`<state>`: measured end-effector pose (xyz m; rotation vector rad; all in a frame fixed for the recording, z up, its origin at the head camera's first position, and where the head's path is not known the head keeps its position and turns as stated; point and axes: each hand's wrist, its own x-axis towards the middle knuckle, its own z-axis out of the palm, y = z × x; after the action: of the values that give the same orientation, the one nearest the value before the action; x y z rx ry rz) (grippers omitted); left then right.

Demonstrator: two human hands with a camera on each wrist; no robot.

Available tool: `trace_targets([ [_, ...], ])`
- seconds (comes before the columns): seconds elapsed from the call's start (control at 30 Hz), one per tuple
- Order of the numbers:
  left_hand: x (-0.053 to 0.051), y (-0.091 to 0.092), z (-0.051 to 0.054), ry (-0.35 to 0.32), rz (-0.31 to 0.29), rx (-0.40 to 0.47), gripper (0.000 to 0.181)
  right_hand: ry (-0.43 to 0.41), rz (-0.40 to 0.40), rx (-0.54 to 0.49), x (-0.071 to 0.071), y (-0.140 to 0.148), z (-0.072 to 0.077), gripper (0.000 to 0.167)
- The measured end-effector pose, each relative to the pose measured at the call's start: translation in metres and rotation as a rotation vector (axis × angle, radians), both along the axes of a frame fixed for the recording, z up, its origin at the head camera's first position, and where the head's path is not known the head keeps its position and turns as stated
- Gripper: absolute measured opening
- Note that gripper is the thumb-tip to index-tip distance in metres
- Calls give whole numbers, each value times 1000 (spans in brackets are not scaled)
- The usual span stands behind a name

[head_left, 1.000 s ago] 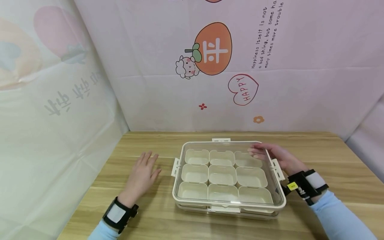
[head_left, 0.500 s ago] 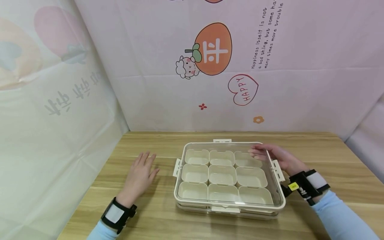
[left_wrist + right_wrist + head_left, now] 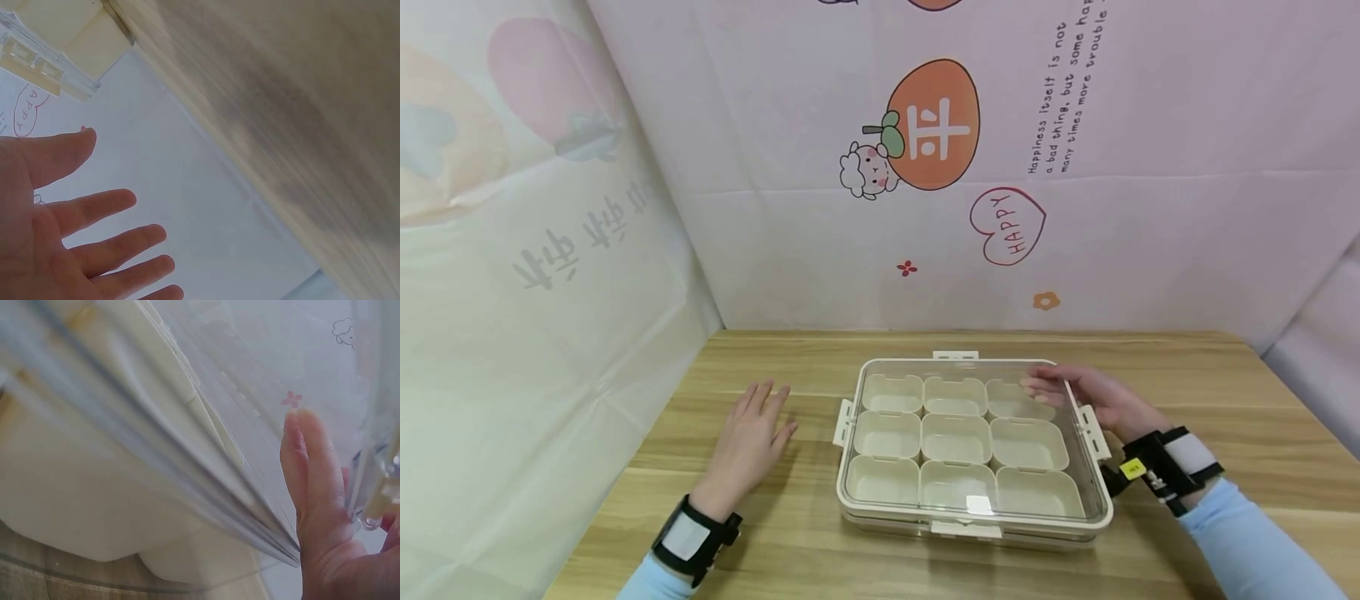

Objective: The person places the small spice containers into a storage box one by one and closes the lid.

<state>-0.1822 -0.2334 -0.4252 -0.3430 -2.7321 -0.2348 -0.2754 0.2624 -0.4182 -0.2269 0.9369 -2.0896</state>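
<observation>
A clear, shallow storage box stands on the table with several cream cups inside. Over the cups sits its transparent lid, cream-rimmed, with latches on its sides. My right hand is at the lid's far right corner; its straight fingers show through the clear plastic, under the lid. In the right wrist view the fingers stand between the box wall and a lid latch; the thumb's place is unclear. Left of the box, my left hand is spread, holding nothing.
The wooden table ends at a printed white cloth behind it. Another cloth hangs on the left. Wrist straps with cameras are on both forearms.
The lid has settled slightly lower and nearer over the box, with my right hand shifting a little along with it. My left hand has drawn back slightly to the left.
</observation>
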Motion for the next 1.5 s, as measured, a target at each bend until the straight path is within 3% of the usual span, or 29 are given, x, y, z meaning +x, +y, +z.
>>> trace_targets([
  [0.3, 0, 0, 0, 11, -9, -2, 58, 35, -38, 93, 1, -4, 2, 46],
  [0.5, 1, 0, 0, -9, -7, -14, 58, 98, -167, 299, 9, -7, 7, 31],
  [0.57, 1, 0, 0, -10, -9, -15, 58, 143, -194, 376, 11, -9, 8, 28],
  [0.73, 1, 0, -1, -12, -12, -7, 58, 248, -207, 483, 16, -13, 12, 54],
  [0.83, 1, 0, -1, -13, -12, -6, 59, 303, -226, 575, 19, -17, 15, 54],
  [1.0, 0, 0, -1, -11, -12, -11, 59, 501, -235, 942, 24, -21, 21, 50],
  [1.1, 1, 1, 0, -11, -15, -16, 59, 595, -242, 1100, 24, -23, 23, 51],
  [1.5, 3, 4, 1, -22, -14, -13, 59, 797, -304, 1277, 21, -23, 31, 38],
])
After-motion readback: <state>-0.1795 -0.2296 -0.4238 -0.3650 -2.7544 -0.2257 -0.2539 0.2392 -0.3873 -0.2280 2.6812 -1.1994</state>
